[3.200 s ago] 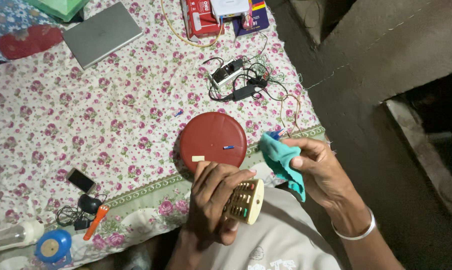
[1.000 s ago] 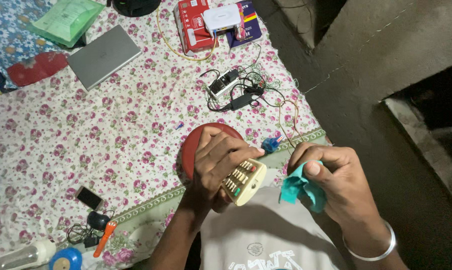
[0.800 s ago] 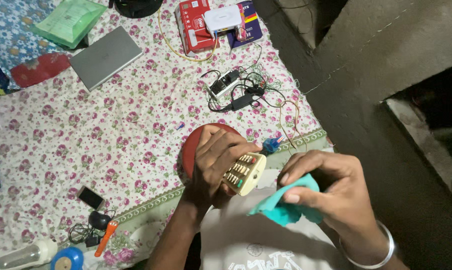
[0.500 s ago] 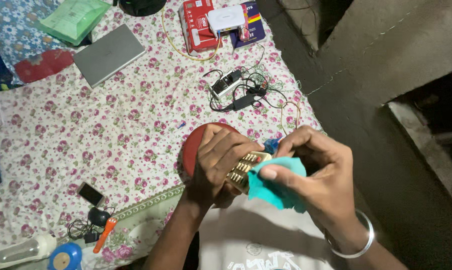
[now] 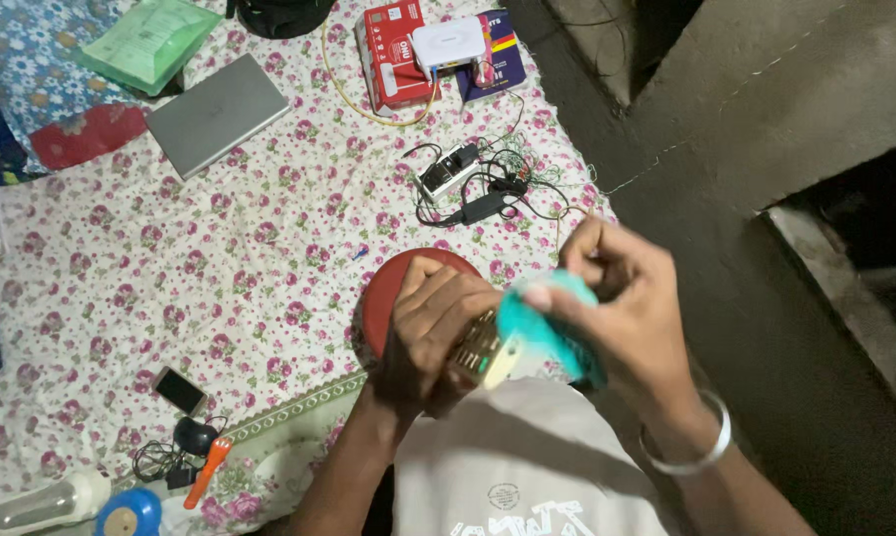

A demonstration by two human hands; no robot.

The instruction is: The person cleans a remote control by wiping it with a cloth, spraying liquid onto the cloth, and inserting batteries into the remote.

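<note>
Above floral bedsheet [image 5: 220, 238], left hand [image 5: 428, 333] grips remote [image 5: 483, 352], cloth [image 5: 537, 333] touching.

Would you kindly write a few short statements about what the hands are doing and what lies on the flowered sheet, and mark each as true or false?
1. The left hand grips a cream remote control. True.
2. The right hand is empty. False: it presses a teal cloth against the remote.
3. A grey laptop lies closed on the flowered sheet. True.
4. The round red lid sits on the laptop. False: it lies apart from it, just behind the left hand.
5. A metal bangle circles the right wrist. True.
</note>
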